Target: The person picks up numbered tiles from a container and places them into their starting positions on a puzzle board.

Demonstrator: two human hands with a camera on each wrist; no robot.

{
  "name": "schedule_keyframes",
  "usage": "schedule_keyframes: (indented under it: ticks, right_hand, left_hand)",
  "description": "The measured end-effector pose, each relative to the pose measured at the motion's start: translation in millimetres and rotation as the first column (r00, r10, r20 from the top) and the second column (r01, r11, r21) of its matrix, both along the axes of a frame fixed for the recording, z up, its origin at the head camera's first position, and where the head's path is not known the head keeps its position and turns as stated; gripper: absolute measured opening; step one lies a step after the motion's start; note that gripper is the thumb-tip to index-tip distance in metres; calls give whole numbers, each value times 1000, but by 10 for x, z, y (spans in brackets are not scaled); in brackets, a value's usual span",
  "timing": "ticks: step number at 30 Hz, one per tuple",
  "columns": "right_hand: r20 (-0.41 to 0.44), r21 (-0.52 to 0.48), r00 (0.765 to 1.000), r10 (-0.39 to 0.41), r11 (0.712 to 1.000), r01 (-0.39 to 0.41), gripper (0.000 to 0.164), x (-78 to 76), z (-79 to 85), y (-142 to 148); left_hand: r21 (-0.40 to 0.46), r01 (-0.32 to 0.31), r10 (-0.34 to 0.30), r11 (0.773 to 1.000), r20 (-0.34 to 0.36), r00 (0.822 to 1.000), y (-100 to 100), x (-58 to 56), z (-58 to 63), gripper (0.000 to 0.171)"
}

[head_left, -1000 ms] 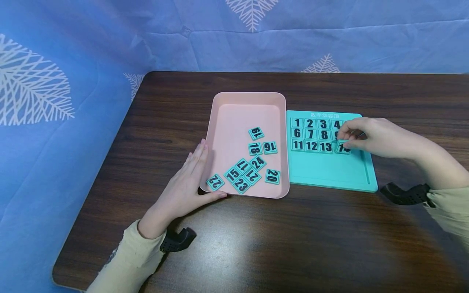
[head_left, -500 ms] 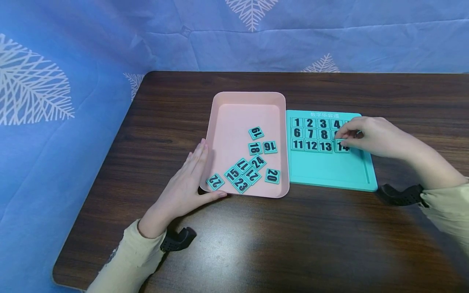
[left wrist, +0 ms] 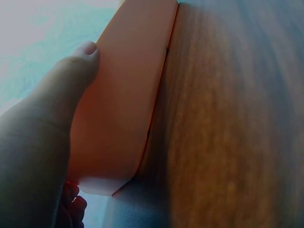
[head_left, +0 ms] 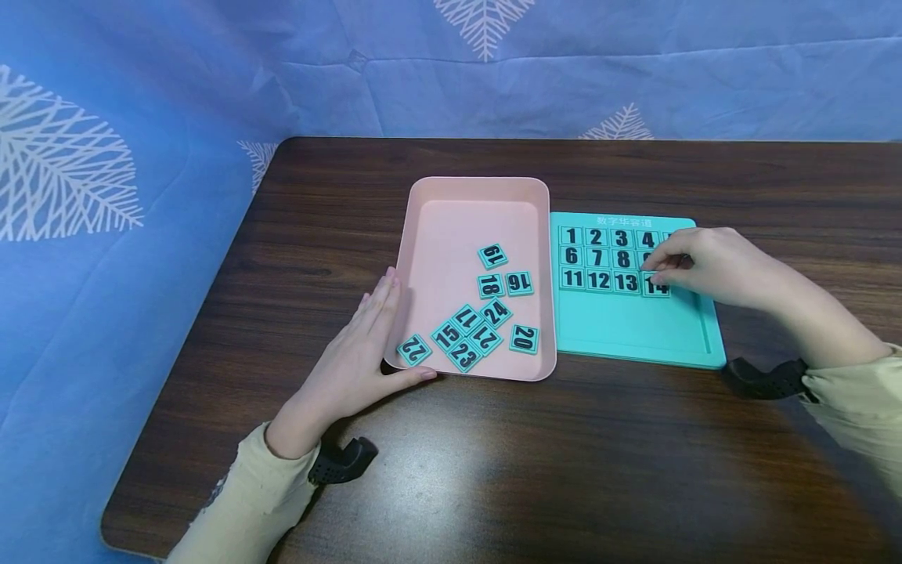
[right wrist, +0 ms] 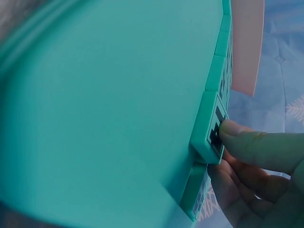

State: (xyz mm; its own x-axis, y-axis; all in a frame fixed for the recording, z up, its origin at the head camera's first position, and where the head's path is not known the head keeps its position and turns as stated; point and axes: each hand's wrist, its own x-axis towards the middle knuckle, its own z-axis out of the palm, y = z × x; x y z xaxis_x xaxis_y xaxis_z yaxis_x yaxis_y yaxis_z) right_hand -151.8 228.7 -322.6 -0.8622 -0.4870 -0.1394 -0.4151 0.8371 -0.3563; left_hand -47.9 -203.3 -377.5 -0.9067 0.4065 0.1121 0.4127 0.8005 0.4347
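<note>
My left hand [head_left: 348, 356] lies along the left side of a pink tray [head_left: 458, 223], fingers straight and thumb at its near edge. In the left wrist view the thumb [left wrist: 71, 76] touches the tray's outer wall [left wrist: 118, 95]. My right hand [head_left: 719, 266] pinches the number tile 14 [head_left: 655, 291] over a turquoise number puzzle board [head_left: 627, 333], just right of tile 13 [head_left: 626, 282]. From the right wrist, this tile [right wrist: 203, 126] stands slightly proud of its neighbours, with the thumb on its printed face. The right hand hides the board's upper right part.
Loose number tiles lie in the tray, among them 19 [head_left: 492, 256], 20 [head_left: 524, 339] and 22 [head_left: 413, 350]. Tiles 1 to 13 sit in rows on the board, some covered by the hand. A brown wooden table [head_left: 564, 470] carries everything; a blue patterned cloth [head_left: 387, 86] hangs behind.
My right hand has shifted slightly left with tile 14, bringing it nearer to tile 13. The left hand and the tray have stayed put.
</note>
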Motion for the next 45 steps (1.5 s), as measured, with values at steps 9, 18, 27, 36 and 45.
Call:
schedule_keyframes:
  ticks: [9,18,27,36,45]
  right_hand:
    - [6,-6,1000,-12,1000,12,12,-6,-6,-15]
    - [-1,-2,1000,-11,1000,11,12,11,0,-16]
    - [-20,-16,1000,-12,1000,11,11,-11,-34,-27]
    - [-3,-4,1000,-25,1000,25,11,-19,-45,-40]
    - [-34,-24,999,-33,999,32,10,-5,-32,-35]
  left_hand:
    - [-5,7,-7,1000,-7,1000,-1,1,4,116]
    - [-8,3,-3,1000,1,1000,0,7,10,116]
    - [-2,5,-5,1000,-1,1000,2,5,17,116]
    - [-8,5,-5,1000,-1,1000,-2,5,13,115]
    - [-13,1,-1,1000,3,1000,3,8,13,115]
